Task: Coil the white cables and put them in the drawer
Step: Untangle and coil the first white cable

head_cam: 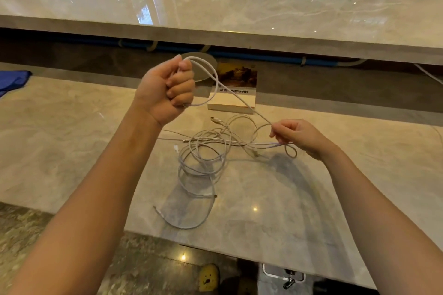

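- Nearest, loose tangle of thin white cables [203, 163] sprawled on pale polished marble counter [72, 151], one tail curling toward its front edge.
- Right hand [300, 137] low over counter, fingertips pinched on one white strand beside tangle.
- Left hand [167, 88] raised, fisted tight around loop of same strand, well apart from right.
- Beyond, white-edged book with dark painted cover [233, 88].

White cables [203, 158] tangled in loose loops on marble counter; one strand lifted, looped.
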The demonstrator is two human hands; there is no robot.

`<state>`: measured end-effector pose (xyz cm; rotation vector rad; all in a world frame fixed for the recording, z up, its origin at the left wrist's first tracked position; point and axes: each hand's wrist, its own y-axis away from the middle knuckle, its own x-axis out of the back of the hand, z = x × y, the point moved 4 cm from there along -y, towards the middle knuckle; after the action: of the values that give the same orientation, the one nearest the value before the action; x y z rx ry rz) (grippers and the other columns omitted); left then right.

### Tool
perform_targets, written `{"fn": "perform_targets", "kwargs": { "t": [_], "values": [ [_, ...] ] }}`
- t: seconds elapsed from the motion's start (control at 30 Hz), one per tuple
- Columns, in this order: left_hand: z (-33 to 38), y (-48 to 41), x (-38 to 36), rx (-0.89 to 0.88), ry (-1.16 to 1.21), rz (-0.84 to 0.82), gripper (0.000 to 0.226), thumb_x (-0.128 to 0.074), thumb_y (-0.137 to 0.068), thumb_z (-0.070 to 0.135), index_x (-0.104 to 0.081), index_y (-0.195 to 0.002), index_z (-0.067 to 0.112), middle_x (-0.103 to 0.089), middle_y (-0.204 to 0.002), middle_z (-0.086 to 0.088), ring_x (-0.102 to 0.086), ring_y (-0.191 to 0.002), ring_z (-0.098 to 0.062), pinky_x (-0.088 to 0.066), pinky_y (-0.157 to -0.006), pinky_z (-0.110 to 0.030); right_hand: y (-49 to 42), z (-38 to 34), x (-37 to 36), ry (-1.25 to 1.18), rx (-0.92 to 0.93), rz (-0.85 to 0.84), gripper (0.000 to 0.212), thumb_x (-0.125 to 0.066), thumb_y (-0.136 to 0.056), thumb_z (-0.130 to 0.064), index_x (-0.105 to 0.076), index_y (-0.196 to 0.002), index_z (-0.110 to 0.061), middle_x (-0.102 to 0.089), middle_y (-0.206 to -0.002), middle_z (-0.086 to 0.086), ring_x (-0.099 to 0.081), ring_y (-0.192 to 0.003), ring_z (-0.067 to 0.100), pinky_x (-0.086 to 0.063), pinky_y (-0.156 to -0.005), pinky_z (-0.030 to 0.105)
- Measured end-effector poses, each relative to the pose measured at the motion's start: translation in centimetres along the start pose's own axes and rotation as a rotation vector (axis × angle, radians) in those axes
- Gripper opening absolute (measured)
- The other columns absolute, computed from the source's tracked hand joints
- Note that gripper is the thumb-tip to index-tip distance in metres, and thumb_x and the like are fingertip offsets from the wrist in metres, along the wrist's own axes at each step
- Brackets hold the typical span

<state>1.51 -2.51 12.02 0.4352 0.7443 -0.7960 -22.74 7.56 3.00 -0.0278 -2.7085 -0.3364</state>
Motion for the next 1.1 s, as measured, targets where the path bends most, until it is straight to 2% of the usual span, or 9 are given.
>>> {"fn": "perform_targets", "kwargs": {
  "t": [0.17, 0.3, 0.4, 0.43, 0.53, 0.7, 0.8, 0.93, 1.1],
  "values": [
    [0.5, -0.9, -0.8, -0.119, -0.077, 0.042, 0.036, -0.029, -0.1, 0.029, -0.05, -0.074, 0.016, -0.035, -0.046, 0.006, -0.024, -0.038, -0.006, -0.017, -0.038, -0.016, 0.1, -2.9, 1.0, -0.281, 0.098, 0.197, 0.02, -0.05, -0.095, -0.017, -0.068, -0.086, -0.015, -0.056, -0.071, 0.002, -0.053, -0.071, 0.015, -0.049, -0.074, 0.03],
    [-1.1, -2.1, -1.2, -0.154, -0.385, 0.15, 0.029, -0.03, -0.101, 0.025, -0.048, -0.08, 0.016, -0.043, -0.055, 0.007, -0.031, -0.042, -0.004, -0.024, -0.041, -0.018, 0.0, -8.0, 0.2, -0.453, 0.228, 0.108, 0.018, -0.05, -0.094, -0.015, -0.067, -0.091, -0.013, -0.062, -0.074, 0.0, -0.056, -0.073, 0.013, -0.05, -0.078, 0.026],
    [-3.8, -3.4, -2.0, -0.073, -0.642, 0.214, 0.018, -0.038, -0.097, 0.018, -0.054, -0.093, 0.011, -0.057, -0.069, 0.002, -0.037, -0.045, -0.006, -0.03, -0.044, -0.02, -0.6, -10.1, -0.2, -0.655, 0.25, 0.064, 0.018, -0.048, -0.095, -0.011, -0.065, -0.097, -0.008, -0.065, -0.077, 0.0, -0.057, -0.067, 0.007, -0.051, -0.073, 0.021],
    [-4.6, -3.7, -2.3, -0.039, -0.712, 0.241, 0.02, -0.038, -0.098, 0.02, -0.055, -0.1, 0.009, -0.061, -0.077, -0.001, -0.038, -0.047, -0.007, -0.032, -0.046, -0.021, -0.8, -10.5, -0.2, -0.634, 0.261, 0.087, 0.018, -0.049, -0.094, -0.011, -0.066, -0.098, -0.008, -0.066, -0.082, 0.001, -0.06, -0.071, 0.007, -0.052, -0.074, 0.02],
    [-6.0, -4.3, -3.1, -0.014, -0.833, 0.252, 0.03, -0.033, -0.102, 0.027, -0.057, -0.11, 0.011, -0.063, -0.097, -0.008, -0.043, -0.052, -0.005, -0.037, -0.05, -0.02, -1.3, -11.5, -0.2, -0.216, 0.33, 0.225, 0.015, -0.057, -0.09, -0.016, -0.071, -0.095, -0.012, -0.064, -0.103, 0.004, -0.062, -0.096, 0.011, -0.05, -0.082, 0.022],
    [-6.3, -4.8, -4.2, -0.017, -0.881, 0.192, 0.02, -0.044, -0.099, 0.018, -0.058, -0.101, 0.005, -0.05, -0.067, 0.0, -0.04, -0.049, -0.005, -0.035, -0.048, -0.018, -1.6, -11.1, -0.1, -0.241, 0.307, 0.253, 0.016, -0.059, -0.09, -0.02, -0.072, -0.098, -0.016, -0.057, -0.115, 0.005, -0.057, -0.106, 0.017, -0.05, -0.085, 0.028],
    [-6.2, -4.9, -4.3, -0.035, -0.892, 0.196, 0.018, -0.044, -0.098, 0.018, -0.059, -0.092, 0.009, -0.049, -0.059, 0.005, -0.04, -0.047, -0.004, -0.034, -0.045, -0.016, -1.4, -9.9, -0.3, -0.122, 0.274, 0.338, 0.022, -0.051, -0.094, -0.025, -0.065, -0.109, -0.017, -0.06, -0.11, 0.003, -0.059, -0.097, 0.013, -0.051, -0.079, 0.025],
    [-5.1, -5.1, -3.4, -0.112, -0.945, 0.32, 0.02, -0.045, -0.098, 0.019, -0.06, -0.087, 0.009, -0.047, -0.062, 0.001, -0.037, -0.046, -0.006, -0.033, -0.043, -0.016, 0.5, -7.5, -1.3, 0.335, 0.328, 0.359, 0.025, -0.046, -0.096, -0.031, -0.064, -0.087, -0.018, -0.058, -0.067, -0.007, -0.051, -0.058, 0.008, -0.041, -0.056, 0.03],
    [-4.5, -5.6, -1.6, -0.055, -0.903, 0.461, 0.021, -0.046, -0.097, 0.017, -0.062, -0.091, 0.004, -0.047, -0.067, -0.002, -0.034, -0.048, -0.007, -0.03, -0.041, -0.016, 2.2, -4.9, -2.0, 0.534, 0.377, 0.159, 0.027, -0.05, -0.094, -0.034, -0.069, -0.081, -0.02, -0.049, -0.055, -0.019, -0.046, -0.051, 0.001, -0.035, -0.052, 0.021]
  ]
}}
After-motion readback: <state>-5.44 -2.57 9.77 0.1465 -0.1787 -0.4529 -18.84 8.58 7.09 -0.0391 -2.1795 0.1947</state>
